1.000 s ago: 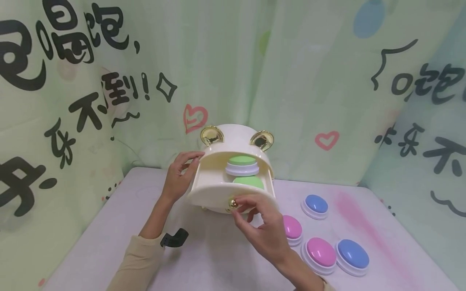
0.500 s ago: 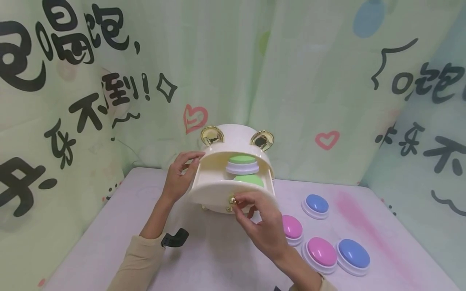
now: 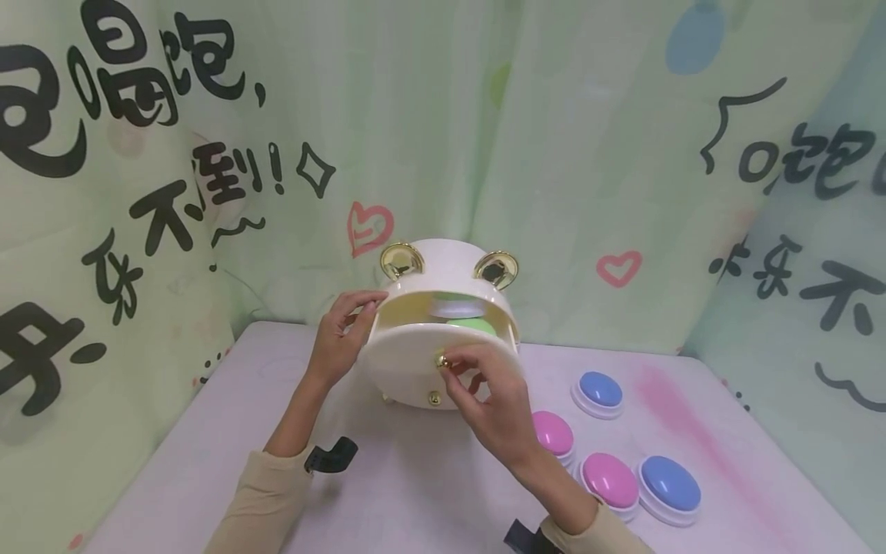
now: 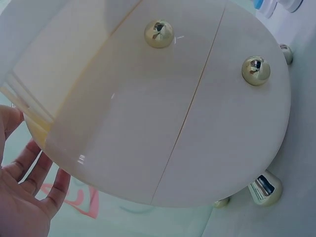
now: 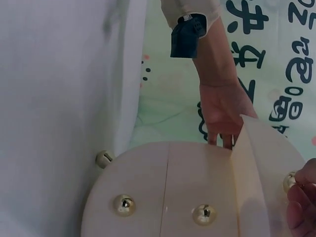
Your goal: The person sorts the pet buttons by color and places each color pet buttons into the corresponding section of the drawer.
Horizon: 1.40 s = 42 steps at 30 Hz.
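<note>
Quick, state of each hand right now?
Left hand: open, against the side of the white box.
Right hand: closed, pinching the top gold knob.

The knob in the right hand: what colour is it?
The knob is shiny gold, seen best in the head view.

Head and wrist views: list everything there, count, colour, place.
Rounded glossy cabinet: one, white, centre.
Table: one, pale lilac, beneath cabinet.
Curved drawer: one, white, upper cabinet, open.
Round metallic ears: two, gold, cabinet top.
Round metallic knobs: three, gold, cabinet front.
Metallic feet: at least three, gold, under cabinet.
Green-domed discs: two, green-white, inside drawer.
Blue-domed discs: two, blue-white, table's right.
Pink-domed discs: two, pink-white, table's right.
Printed curtain: count unclear, pale green, behind table.
Sleeves: two, beige, foreground.
Wrist pieces: two, black, by sleeves.
Left hand: one, touching cabinet.
Right hand: one, pinching top knob.
</note>
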Motion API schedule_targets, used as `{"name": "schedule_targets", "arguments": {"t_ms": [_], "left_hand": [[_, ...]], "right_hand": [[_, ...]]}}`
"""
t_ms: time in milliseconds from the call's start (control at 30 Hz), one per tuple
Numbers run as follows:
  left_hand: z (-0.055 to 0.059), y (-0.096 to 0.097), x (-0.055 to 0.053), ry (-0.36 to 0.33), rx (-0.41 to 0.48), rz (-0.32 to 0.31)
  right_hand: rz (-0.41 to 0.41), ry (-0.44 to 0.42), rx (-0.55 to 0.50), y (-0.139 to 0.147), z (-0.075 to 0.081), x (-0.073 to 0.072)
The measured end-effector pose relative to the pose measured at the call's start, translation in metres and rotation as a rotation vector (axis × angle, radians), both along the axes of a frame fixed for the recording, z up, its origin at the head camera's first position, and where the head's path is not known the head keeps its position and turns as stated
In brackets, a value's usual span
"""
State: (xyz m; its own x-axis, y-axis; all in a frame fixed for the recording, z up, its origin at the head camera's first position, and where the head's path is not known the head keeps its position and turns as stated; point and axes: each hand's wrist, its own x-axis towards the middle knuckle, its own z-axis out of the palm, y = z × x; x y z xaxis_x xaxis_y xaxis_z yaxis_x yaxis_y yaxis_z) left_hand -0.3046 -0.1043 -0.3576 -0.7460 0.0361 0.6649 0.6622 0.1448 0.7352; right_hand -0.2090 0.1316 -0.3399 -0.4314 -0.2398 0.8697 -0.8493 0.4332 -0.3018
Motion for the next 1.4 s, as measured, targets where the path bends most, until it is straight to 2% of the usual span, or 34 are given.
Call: {"name": "schedule_targets", "arguments": {"t_ms": [300,467,900,1400], "left_hand": [[0.0,0.0,0.001,-0.038,0.003,-0.004],[0.001,0.0,0.002,-0.05,-0.006,0.015],[0.002,0.0,0.002,-0.019,0.004,0.008],[0.0,0.001,0.0,0.006,0.0,-0.002]], "right_hand": [[-0.041,0.024,0.0,-0.001,0.001,-0.015],[-0.057,0.008,-0.004,-0.002,0.001,-0.024],[-0.079,-0.001,-0.009,-0.003,0.003,-0.043],[-0.096,-0.009,-0.009,-0.003,0.003,-0.053]]}}
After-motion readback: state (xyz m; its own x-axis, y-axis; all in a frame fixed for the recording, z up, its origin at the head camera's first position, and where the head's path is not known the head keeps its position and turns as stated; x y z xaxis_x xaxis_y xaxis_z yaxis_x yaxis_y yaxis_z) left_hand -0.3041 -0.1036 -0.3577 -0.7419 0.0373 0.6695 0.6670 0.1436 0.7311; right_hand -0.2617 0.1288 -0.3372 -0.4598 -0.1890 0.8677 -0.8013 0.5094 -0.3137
